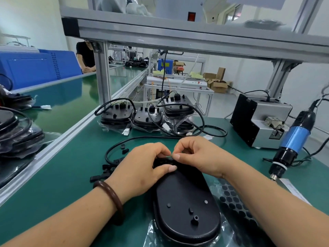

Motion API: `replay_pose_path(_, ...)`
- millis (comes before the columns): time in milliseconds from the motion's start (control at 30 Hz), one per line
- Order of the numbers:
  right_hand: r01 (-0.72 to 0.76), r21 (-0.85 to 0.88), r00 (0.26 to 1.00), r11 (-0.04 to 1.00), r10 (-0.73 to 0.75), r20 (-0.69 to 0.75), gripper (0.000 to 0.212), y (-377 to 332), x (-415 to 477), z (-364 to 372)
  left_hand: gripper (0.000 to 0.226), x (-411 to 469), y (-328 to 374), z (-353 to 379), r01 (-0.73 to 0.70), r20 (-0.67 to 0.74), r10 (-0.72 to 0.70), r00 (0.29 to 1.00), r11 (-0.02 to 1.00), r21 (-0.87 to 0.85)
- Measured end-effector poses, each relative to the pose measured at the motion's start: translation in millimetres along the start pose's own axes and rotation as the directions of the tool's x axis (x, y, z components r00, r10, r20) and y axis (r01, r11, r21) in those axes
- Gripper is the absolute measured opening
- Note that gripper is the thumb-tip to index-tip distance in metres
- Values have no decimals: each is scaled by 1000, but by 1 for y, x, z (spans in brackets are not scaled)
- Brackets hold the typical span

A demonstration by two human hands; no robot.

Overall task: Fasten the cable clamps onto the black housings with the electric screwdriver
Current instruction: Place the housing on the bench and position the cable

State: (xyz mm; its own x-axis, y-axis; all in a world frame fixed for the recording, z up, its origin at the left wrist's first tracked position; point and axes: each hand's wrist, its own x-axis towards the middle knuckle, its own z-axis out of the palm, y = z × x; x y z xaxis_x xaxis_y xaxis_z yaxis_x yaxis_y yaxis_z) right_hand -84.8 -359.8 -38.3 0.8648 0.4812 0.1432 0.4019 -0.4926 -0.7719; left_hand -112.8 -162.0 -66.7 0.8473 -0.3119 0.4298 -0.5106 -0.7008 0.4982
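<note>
Bright, even light on white walls and a pale floor (222, 104). Long green counter (71, 175) under a grey aluminium frame (178, 32). Blue crates (35, 66) stand left, cardboard boxes (219, 84) by the far wall, and perhaps a doorway blurred behind.

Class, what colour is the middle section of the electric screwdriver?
Blue; the electric screwdriver shows best in head view.

We are wearing one bangle (110, 199) on our left wrist, just behind the left hand (142, 168). It is a dark brown ring, smooth and round in section, and it is catching a faint shine along its top. Both forearms (267, 198) are showing bare to the picture's edge. The right hand (201, 155) is showing short, rounded nails, as is the left thumb.
</note>
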Motion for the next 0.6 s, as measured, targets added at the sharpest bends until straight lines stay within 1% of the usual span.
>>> replay_pose_path(100,-28,62,1000,998,28,4,15,1,-3,2,20,2,3,0,-5,-48,3,999,999,-46)
replay_pose_path(133,-46,121,999,992,45,8,15,0,-4,1,17,3,3,0,2,-48,-6,999,997,-80)
replay_pose_path(167,-62,215,998,975,64,-3,14,-1,-5,-3,15,4,2,0,8,-43,-14,999,993,-121)
replay_pose_path(233,-58,434,986,899,120,-116,7,-3,-7,-25,13,5,-3,1,9,-37,-16,999,983,-183)
replay_pose_path(267,-39,504,968,863,157,-194,6,-2,-10,-43,11,5,-4,1,3,-43,-12,999,980,-197)
replay_pose_path(300,-29,520,946,854,192,-262,6,-1,-14,-62,10,5,-6,1,-9,-53,-2,999,979,-205)
replay_pose_path(333,-52,482,924,875,225,-308,4,2,-19,-80,13,4,-7,0,-25,-67,11,998,977,-210)
replay_pose_path(367,-117,404,905,907,265,-332,2,6,-24,-92,17,4,-7,0,-41,-78,25,997,977,-211)
replay_pose_path(400,-215,298,889,930,313,-335,4,13,-28,-99,20,4,-9,0,-54,-80,38,996,977,-207)
replay_pose_path(433,-324,188,868,927,371,-332,6,21,-31,-101,19,4,-10,0,-61,-74,47,996,979,-197)
replay_pose_path(500,-486,21,820,874,464,-336,10,32,-32,-99,10,4,-13,1,-66,-64,56,996,984,-163)
replay_pose_path(600,-592,-195,791,782,517,-327,15,41,-29,-100,5,2,-13,1,-91,-75,83,994,989,-117)
